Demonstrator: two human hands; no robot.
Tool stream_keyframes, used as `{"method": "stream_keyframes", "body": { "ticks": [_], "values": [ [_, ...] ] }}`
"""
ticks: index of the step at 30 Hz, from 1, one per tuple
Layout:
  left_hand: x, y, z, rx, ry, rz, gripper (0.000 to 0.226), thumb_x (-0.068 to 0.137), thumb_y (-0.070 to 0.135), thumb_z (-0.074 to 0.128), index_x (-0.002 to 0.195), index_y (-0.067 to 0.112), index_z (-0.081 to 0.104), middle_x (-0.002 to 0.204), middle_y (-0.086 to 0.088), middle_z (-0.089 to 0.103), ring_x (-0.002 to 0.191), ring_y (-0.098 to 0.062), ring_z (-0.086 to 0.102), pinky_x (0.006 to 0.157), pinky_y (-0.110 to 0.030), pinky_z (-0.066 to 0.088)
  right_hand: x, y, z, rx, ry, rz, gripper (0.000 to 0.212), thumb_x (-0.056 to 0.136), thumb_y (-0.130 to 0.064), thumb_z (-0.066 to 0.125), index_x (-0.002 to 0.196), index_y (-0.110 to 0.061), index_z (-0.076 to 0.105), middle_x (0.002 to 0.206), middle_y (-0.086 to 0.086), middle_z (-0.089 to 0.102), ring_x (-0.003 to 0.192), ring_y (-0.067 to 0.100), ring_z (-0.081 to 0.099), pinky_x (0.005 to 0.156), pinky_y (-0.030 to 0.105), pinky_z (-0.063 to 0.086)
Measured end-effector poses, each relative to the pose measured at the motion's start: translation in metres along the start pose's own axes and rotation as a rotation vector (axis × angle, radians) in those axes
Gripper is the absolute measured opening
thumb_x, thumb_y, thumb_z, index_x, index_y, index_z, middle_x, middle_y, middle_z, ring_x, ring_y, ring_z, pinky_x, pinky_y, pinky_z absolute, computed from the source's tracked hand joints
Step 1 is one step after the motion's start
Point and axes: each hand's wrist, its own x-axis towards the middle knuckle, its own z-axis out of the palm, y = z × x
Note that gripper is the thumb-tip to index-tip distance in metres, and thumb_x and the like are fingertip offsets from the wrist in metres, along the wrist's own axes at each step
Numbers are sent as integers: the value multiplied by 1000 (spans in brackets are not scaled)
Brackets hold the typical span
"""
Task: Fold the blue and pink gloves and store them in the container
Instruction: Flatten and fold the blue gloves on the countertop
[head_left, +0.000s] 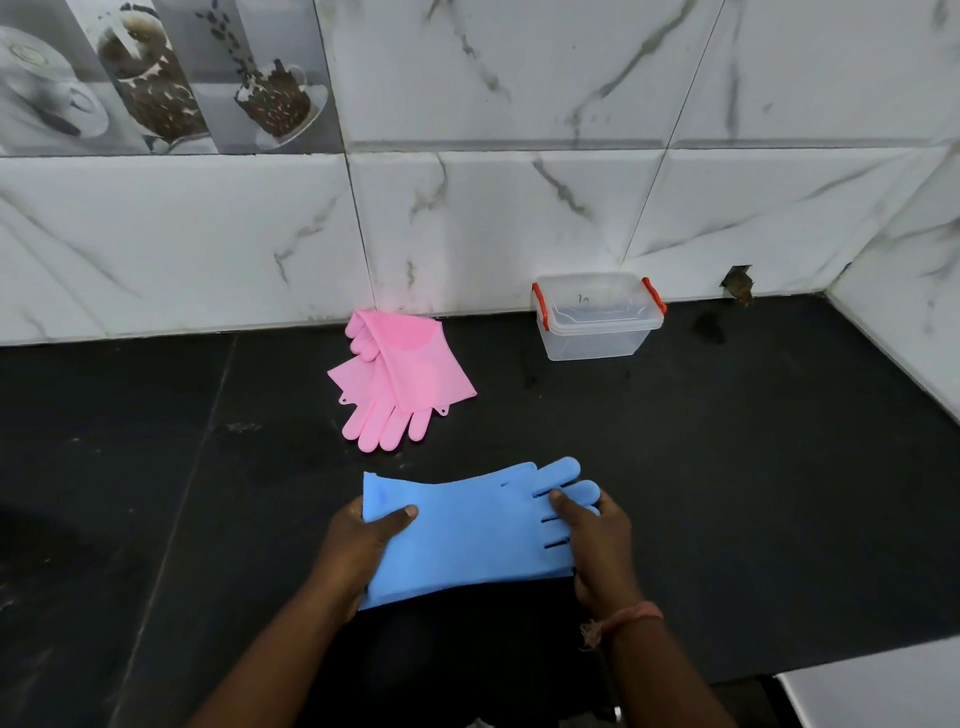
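The blue gloves (472, 525) lie flat and stacked on the black counter near me, cuffs to the left, fingers to the right. My left hand (358, 545) grips the cuff end, thumb on top. My right hand (597, 545) holds the finger end, thumb pressed on the fingers. The pink gloves (402, 374) lie crossed in a loose pile farther back, near the wall. A clear plastic container (597, 317) with red clips stands open and empty by the wall at the back right; no lid shows.
The black stone counter (753, 493) runs to a white marble-tiled wall (519, 208) behind and on the right. A small dark hole (737, 283) sits in the wall base right of the container. A white surface (883, 691) shows at the bottom right.
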Motion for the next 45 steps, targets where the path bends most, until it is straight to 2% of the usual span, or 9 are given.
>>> {"method": "stream_keyframes", "body": {
  "ticks": [14,17,25,28,31,34,37,41,45],
  "values": [
    [2,-2,7,58,128,12,16,85,10,80,101,9,76,95,-15,81,90,-38,77,86,-54,62,14,12,1,-74,145,-2,8,86,-13,73,94,-16,72,87,6,78,80,25,75,71,42,62],
    [2,-3,6,96,134,-17,17,85,10,80,101,8,75,98,-17,80,91,-37,77,88,-55,61,15,11,2,-110,197,-12,8,84,-11,74,91,-12,70,86,10,76,78,26,74,62,36,58],
    [7,2,-10,170,211,1,22,83,7,82,102,2,71,99,-18,77,86,-34,74,75,-41,61,11,2,-5,-409,339,-128,20,83,-35,74,94,-19,67,86,-4,70,78,13,67,64,31,52],
    [9,5,-20,231,193,-68,12,91,5,73,103,3,71,102,-21,76,95,-41,73,86,-52,60,12,1,-14,-483,361,-167,15,87,-30,70,97,-19,69,89,-4,70,83,15,66,74,33,53],
    [11,9,-28,330,180,-102,12,93,-2,64,100,4,71,102,-23,75,98,-43,73,90,-58,59,13,3,-16,-527,354,-219,8,87,-25,68,94,-20,68,84,-8,67,80,12,65,65,25,45],
    [12,12,-32,390,189,-118,16,89,-8,67,103,-1,69,103,-26,74,95,-44,73,87,-63,59,13,4,-13,-555,341,-259,7,88,-24,67,94,-21,68,85,-8,67,77,4,61,61,21,42],
    [10,13,-34,432,214,-96,15,85,-10,72,97,-2,70,100,-29,74,96,-48,73,87,-63,59,15,8,-12,-571,332,-312,6,88,-22,67,94,-20,68,88,-6,68,81,9,63,69,26,46],
    [8,13,-37,467,218,-96,18,80,-7,78,95,-4,69,95,-29,75,88,-46,75,85,-58,62,17,11,-12,-577,330,-332,7,89,-21,67,96,-22,66,94,-5,67,87,13,63,77,29,49],
    [8,11,-40,414,196,-142,20,81,-4,81,93,-1,66,98,-25,75,65,-29,68,61,-39,62,19,12,-11,-531,335,-319,16,90,-22,68,106,-19,66,102,-3,68,96,16,64,84,30,49]
  ]
}}
